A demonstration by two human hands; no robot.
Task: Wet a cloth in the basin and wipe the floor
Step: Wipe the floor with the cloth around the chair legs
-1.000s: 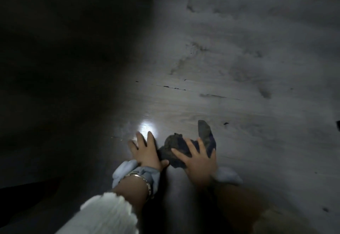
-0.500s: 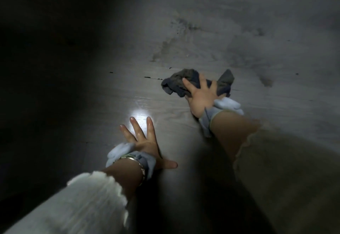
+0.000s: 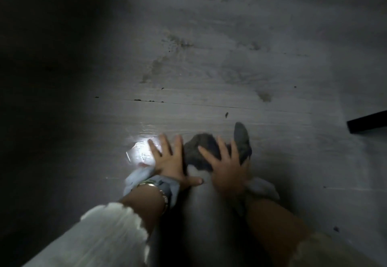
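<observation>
A dark grey crumpled cloth (image 3: 201, 149) lies on the grey wood-look floor (image 3: 230, 73), low in the middle of the view. My right hand (image 3: 227, 169) presses down on it with fingers spread over the bunched fabric; one corner of the cloth sticks up past the fingertips. My left hand (image 3: 170, 162) rests flat on the floor just left of the cloth, fingers apart, holding nothing. Both wrists carry pale cuffs, and the left one a bracelet. No basin is in view.
A bright wet glare (image 3: 142, 151) shines on the floor beside my left hand. Dirty smudges (image 3: 159, 65) and a dark seam (image 3: 188, 104) mark the boards farther out. A black edge (image 3: 368, 124) juts in at the right. The left side is in deep shadow.
My right hand has dragged the cloth back toward me, from the far reach beyond the seam to right beside my left hand. The left hand has stayed planted on the floor.
</observation>
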